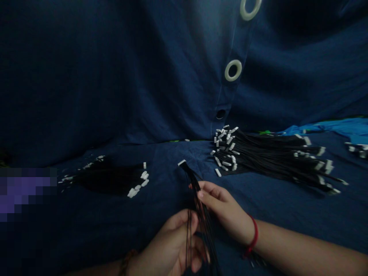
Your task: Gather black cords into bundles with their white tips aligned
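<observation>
A black wire harness (204,222) with a white connector (182,163) at its upper end runs down the middle of the view. My right hand (221,205) pinches the wires between thumb and fingers, a short way below the connector. Just to the left and lower, my left hand (179,239) has its fingers curled at several thin wires split off from the bundle. The lower end of the harness runs past the bottom edge of the view, out of sight.
To the right lies a big pile of black wire harnesses (264,157) with white connectors. A smaller pile (106,178) lies at the left. Blue wires (324,127) show at the far right. Dark blue cloth (161,92) with eyelets (227,71) hangs behind.
</observation>
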`<action>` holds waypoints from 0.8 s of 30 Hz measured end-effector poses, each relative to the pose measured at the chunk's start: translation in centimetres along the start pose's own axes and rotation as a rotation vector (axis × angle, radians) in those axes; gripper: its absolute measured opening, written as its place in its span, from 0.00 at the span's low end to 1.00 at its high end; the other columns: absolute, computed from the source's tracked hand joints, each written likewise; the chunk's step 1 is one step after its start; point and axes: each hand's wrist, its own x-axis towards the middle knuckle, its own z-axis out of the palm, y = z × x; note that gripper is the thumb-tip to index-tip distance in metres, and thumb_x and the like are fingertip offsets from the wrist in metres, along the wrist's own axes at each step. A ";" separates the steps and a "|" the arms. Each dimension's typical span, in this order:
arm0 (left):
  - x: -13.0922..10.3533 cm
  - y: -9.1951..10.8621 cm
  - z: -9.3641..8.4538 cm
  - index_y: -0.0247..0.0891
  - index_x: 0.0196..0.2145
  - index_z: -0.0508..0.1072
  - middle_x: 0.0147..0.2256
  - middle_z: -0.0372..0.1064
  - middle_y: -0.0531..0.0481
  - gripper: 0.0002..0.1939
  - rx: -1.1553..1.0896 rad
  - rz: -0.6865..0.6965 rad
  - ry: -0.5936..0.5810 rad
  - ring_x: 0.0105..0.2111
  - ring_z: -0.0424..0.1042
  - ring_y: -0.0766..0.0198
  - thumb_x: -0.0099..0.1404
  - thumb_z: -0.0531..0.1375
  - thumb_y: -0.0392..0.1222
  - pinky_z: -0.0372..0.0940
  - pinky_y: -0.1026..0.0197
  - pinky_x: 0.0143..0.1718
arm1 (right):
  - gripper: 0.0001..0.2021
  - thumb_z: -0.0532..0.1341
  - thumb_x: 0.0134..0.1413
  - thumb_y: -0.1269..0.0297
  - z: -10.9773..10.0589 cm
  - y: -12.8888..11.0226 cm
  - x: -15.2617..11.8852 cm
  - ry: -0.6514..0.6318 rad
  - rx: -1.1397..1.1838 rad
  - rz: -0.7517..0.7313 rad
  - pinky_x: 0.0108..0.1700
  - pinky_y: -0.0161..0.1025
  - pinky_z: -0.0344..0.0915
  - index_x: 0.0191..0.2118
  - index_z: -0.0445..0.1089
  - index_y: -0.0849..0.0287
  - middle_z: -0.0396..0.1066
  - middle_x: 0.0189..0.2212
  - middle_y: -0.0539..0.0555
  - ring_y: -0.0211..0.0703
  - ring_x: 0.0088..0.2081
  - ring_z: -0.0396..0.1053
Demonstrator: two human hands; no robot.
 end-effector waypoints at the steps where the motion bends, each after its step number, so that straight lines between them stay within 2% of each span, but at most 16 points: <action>1: 0.2 0.1 -0.2 0.33 0.35 0.64 0.27 0.64 0.51 0.11 -0.017 0.011 -0.021 0.21 0.65 0.71 0.58 0.56 0.44 0.50 0.68 0.19 | 0.17 0.58 0.53 0.55 0.0 -0.1 -0.2 -0.012 -0.009 -0.018 0.22 0.28 0.56 0.43 0.62 0.62 0.60 0.22 0.45 0.28 0.19 0.57; 4: 1.0 0.7 -1.0 0.30 0.34 0.66 0.28 0.66 0.46 0.12 -0.090 0.016 -0.180 0.25 0.67 0.66 0.55 0.54 0.42 0.56 0.64 0.26 | 0.16 0.57 0.55 0.56 0.2 -0.4 -0.7 -0.062 -0.036 -0.061 0.21 0.29 0.58 0.45 0.59 0.60 0.59 0.22 0.45 0.30 0.19 0.59; 7: 1.1 1.5 -1.2 0.28 0.34 0.67 0.29 0.67 0.42 0.21 -0.076 0.004 -0.279 0.29 0.68 0.61 0.58 0.50 0.52 0.58 0.59 0.33 | 0.12 0.56 0.56 0.57 0.5 -1.4 -1.3 -0.127 -0.074 -0.088 0.22 0.31 0.61 0.40 0.60 0.60 0.60 0.22 0.45 0.32 0.19 0.61; 10: 0.1 2.7 -0.4 0.30 0.34 0.67 0.27 0.65 0.48 0.19 0.087 0.166 -0.243 0.29 0.66 0.64 0.59 0.54 0.52 0.58 0.60 0.35 | 0.07 0.55 0.57 0.62 0.9 -3.5 -1.9 -0.167 -0.239 -0.154 0.27 0.31 0.62 0.34 0.62 0.60 0.64 0.23 0.47 0.33 0.23 0.64; 13: -1.4 4.6 1.2 0.30 0.33 0.67 0.27 0.64 0.52 0.14 0.320 0.271 -0.173 0.25 0.63 0.69 0.55 0.61 0.44 0.57 0.65 0.29 | 0.07 0.56 0.56 0.63 1.4 -6.1 -2.4 -0.082 -0.582 -0.280 0.29 0.30 0.60 0.31 0.65 0.61 0.65 0.21 0.48 0.34 0.25 0.63; 15: -2.2 6.5 2.2 0.31 0.33 0.66 0.28 0.64 0.52 0.10 0.422 0.301 -0.127 0.24 0.63 0.71 0.56 0.61 0.40 0.58 0.66 0.27 | 0.09 0.59 0.53 0.59 1.8 -7.7 -2.6 -0.005 -0.704 -0.320 0.28 0.30 0.59 0.30 0.67 0.61 0.64 0.20 0.48 0.35 0.25 0.62; 17: -2.9 8.4 3.1 0.31 0.30 0.66 0.25 0.63 0.52 0.07 0.423 0.389 -0.090 0.25 0.64 0.70 0.61 0.55 0.39 0.61 0.65 0.30 | 0.11 0.60 0.51 0.56 2.2 -9.0 -2.7 0.037 -0.733 -0.336 0.28 0.31 0.59 0.30 0.68 0.61 0.64 0.19 0.48 0.36 0.25 0.62; 20: -3.8 10.5 3.7 0.34 0.27 0.62 0.24 0.61 0.55 0.09 0.331 0.539 -0.048 0.25 0.66 0.69 0.64 0.51 0.39 0.63 0.64 0.30 | 0.13 0.59 0.50 0.54 2.9 -10.5 -2.9 0.080 -0.787 -0.381 0.27 0.31 0.59 0.29 0.68 0.61 0.63 0.18 0.48 0.36 0.24 0.62; 24: -4.6 10.5 3.5 0.35 0.30 0.62 0.22 0.60 0.57 0.07 0.427 0.637 -0.148 0.21 0.66 0.71 0.65 0.51 0.40 0.63 0.66 0.26 | 0.13 0.60 0.51 0.55 3.3 -11.5 -3.5 0.122 -0.848 -0.438 0.26 0.31 0.58 0.27 0.66 0.61 0.62 0.18 0.48 0.36 0.24 0.61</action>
